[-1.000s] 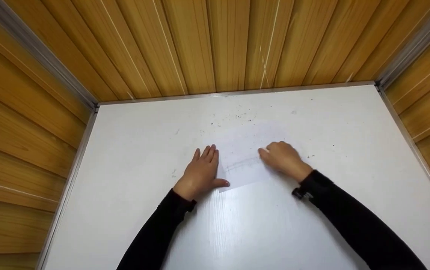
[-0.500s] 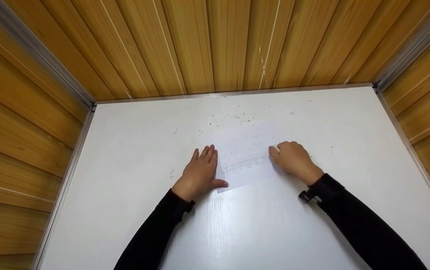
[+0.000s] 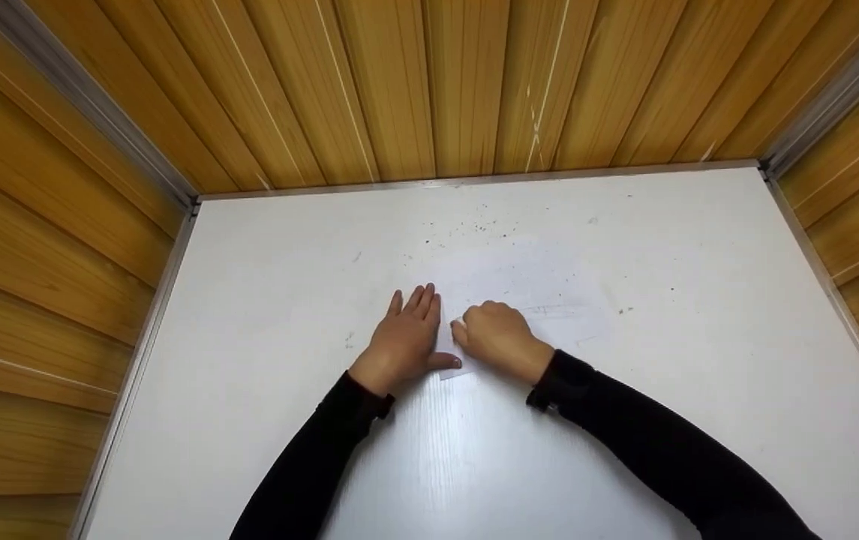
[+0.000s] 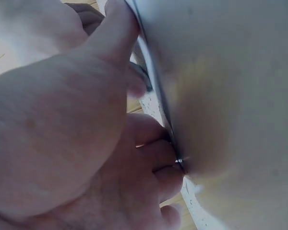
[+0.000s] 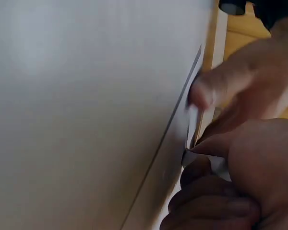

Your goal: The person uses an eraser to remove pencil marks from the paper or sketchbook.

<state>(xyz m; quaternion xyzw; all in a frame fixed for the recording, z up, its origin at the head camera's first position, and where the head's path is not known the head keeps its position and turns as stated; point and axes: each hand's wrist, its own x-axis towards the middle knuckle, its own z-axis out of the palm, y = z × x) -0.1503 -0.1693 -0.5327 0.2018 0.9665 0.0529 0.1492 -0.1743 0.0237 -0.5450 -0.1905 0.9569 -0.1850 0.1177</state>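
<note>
A thin sheet of white paper (image 3: 542, 281) lies on the white table, with faint grey pencil lines (image 3: 549, 310) across it. My left hand (image 3: 403, 337) rests flat along the paper's left edge, thumb spread over the lower left corner. Close beside it, my right hand (image 3: 500, 334) is curled low over the left part of the sheet. It grips a small white block that looks like an eraser (image 5: 221, 166), mostly hidden by the fingers in the right wrist view. The lines under the right hand are covered.
Dark crumbs (image 3: 482, 227) are scattered on the table (image 3: 286, 262) beyond the paper, with a few more at right. Wood-look panels (image 3: 391, 90) wall the table at the back and both sides.
My right hand went a little right along the pencil lines, then swept left across the paper to near the left thumb. The left hand stayed in place on the sheet.
</note>
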